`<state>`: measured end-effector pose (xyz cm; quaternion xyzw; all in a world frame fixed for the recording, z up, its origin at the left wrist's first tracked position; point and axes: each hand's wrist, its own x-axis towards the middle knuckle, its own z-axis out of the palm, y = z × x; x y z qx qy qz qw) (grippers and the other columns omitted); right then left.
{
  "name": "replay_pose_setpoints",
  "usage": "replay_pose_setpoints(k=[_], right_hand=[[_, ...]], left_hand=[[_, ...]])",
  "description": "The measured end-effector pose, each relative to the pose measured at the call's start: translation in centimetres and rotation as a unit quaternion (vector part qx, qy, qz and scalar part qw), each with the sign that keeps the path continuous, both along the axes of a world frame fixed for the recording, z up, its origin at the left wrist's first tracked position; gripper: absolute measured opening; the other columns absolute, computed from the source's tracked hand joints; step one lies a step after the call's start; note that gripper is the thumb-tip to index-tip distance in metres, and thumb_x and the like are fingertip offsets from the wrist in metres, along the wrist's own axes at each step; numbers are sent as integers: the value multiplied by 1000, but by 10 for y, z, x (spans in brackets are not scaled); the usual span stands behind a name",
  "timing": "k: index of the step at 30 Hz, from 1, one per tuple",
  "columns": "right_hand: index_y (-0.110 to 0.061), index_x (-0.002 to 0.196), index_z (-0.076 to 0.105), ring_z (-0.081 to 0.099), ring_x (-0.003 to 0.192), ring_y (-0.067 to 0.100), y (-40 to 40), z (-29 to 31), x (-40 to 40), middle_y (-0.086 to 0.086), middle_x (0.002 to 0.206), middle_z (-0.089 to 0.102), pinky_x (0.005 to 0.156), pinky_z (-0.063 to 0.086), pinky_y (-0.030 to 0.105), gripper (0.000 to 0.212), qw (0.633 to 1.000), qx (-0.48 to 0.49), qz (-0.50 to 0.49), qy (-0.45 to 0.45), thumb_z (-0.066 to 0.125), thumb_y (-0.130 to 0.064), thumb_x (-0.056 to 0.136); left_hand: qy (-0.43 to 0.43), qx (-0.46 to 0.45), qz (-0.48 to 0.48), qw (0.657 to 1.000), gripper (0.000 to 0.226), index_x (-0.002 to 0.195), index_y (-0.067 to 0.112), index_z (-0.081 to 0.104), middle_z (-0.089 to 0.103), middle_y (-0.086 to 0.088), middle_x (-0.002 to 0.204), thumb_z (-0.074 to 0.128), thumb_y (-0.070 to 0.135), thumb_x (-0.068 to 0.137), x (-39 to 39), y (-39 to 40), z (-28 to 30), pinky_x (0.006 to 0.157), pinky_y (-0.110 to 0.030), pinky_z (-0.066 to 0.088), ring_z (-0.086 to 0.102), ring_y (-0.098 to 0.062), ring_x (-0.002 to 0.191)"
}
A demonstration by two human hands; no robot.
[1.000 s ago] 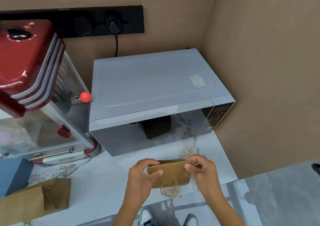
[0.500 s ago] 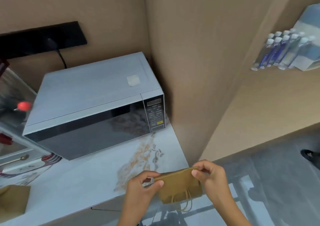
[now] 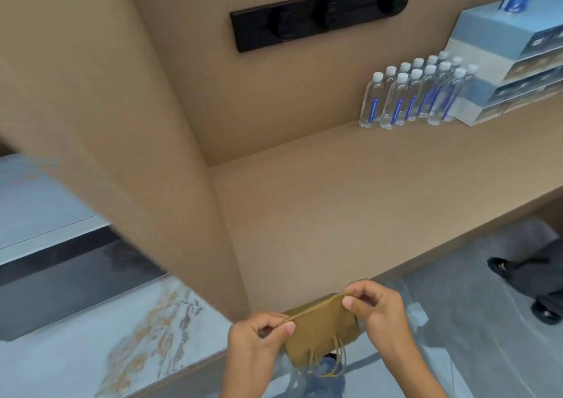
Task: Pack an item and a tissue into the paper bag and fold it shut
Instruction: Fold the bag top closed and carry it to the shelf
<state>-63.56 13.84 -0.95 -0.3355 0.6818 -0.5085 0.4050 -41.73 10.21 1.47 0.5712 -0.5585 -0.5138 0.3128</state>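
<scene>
I hold a small brown paper bag (image 3: 320, 330) in the air near the bottom middle of the head view, in front of a tan counter's edge. Its top is folded over into a flat crease and its twine handles dangle below. My left hand (image 3: 259, 346) pinches the left end of the fold between thumb and fingers. My right hand (image 3: 377, 312) pinches the right end, slightly higher. What is inside the bag is hidden.
A tan counter (image 3: 365, 202) stretches ahead with several water bottles (image 3: 414, 93) and stacked blue boxes (image 3: 511, 59) at its back right. A tan partition wall (image 3: 122, 154) divides it from a marble counter (image 3: 91, 352) with a microwave (image 3: 45, 245) at left. A person's leg and shoe (image 3: 524, 282) stand at right.
The view has swung right, away from the microwave and toward the tan counter with bottles. Both hands have kept their pinch on the bag's folded top and carried it right.
</scene>
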Motion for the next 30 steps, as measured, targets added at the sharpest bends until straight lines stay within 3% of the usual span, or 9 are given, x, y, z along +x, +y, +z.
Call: replay_pose_setpoints(k=[4, 10, 18, 23, 26, 30], right_hand=[[-20, 66, 72, 57, 58, 0, -41, 2, -56, -12, 59, 66, 56, 46, 10, 34, 1000, -6, 12, -3, 69, 12, 75], [-15, 65, 70, 56, 64, 15, -99, 10, -137, -1, 64, 63, 62, 46, 26, 29, 1000, -7, 1, -13, 68, 10, 79], [-13, 71, 70, 57, 57, 5, -162, 2, -218, -7, 61, 64, 61, 46, 25, 21, 1000, 15, 17, 7, 68, 5, 82], [-12, 70, 70, 56, 62, 15, -198, -4, -263, 0, 65, 64, 62, 46, 28, 22, 999, 16, 49, 10, 68, 7, 82], [-13, 69, 70, 56, 60, 13, -217, -5, -288, 0, 64, 63, 61, 46, 27, 23, 997, 15, 76, 14, 68, 6, 82], [-15, 70, 68, 56, 61, 16, -237, -7, -317, 0, 65, 63, 60, 45, 27, 25, 994, 21, 107, 15, 68, 8, 81]], left_hand=[[20, -2, 14, 1000, 19, 61, 12, 81, 80, 5, 74, 83, -4, 70, -56, -35, -6, 65, -8, 51, 70, 1, 67], [47, -6, 28, 998, 22, 63, 18, 80, 80, 5, 74, 81, -2, 72, -140, -103, -10, 66, -7, 51, 72, -2, 70], [40, 7, 46, 998, 26, 61, 24, 78, 79, 8, 72, 81, 2, 74, -223, -163, -19, 65, -11, 52, 70, -1, 68], [14, 1, 92, 996, 23, 64, 20, 74, 77, 3, 71, 79, 2, 77, -270, -187, -24, 69, -20, 52, 68, -5, 69], [6, -4, 126, 992, 27, 62, 24, 74, 76, 13, 66, 78, 1, 77, -298, -193, -25, 65, -13, 51, 67, 1, 66], [-5, -7, 158, 987, 26, 66, 23, 74, 74, 12, 64, 76, 0, 79, -327, -200, -28, 63, -11, 49, 65, 3, 64]])
